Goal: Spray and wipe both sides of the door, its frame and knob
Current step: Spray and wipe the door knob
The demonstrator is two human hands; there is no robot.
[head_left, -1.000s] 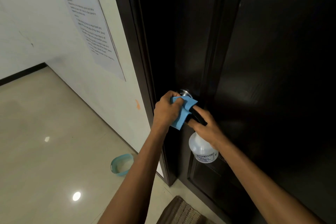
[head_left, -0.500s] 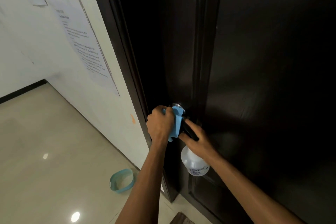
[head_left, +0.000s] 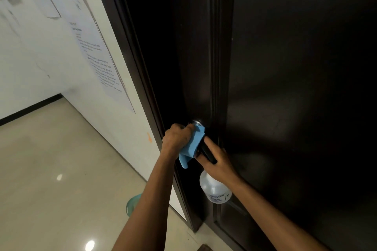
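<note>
Knob (head_left: 196, 122) just beyond left hand (head_left: 177, 137), cloth (head_left: 193, 144) wrapped over it.
Left fingers curled on cloth; right hand (head_left: 216, 162) gripping spray bottle (head_left: 214, 188) just below.

A glossy beige tiled floor (head_left: 51, 169) reflecting ceiling lights carries a teal bowl (head_left: 132, 205), partly hidden behind a forearm, near the foot of the white wall (head_left: 40, 79); a mat's (head_left: 205, 247) corner shows beside the dark door's (head_left: 295, 108) base.
</note>
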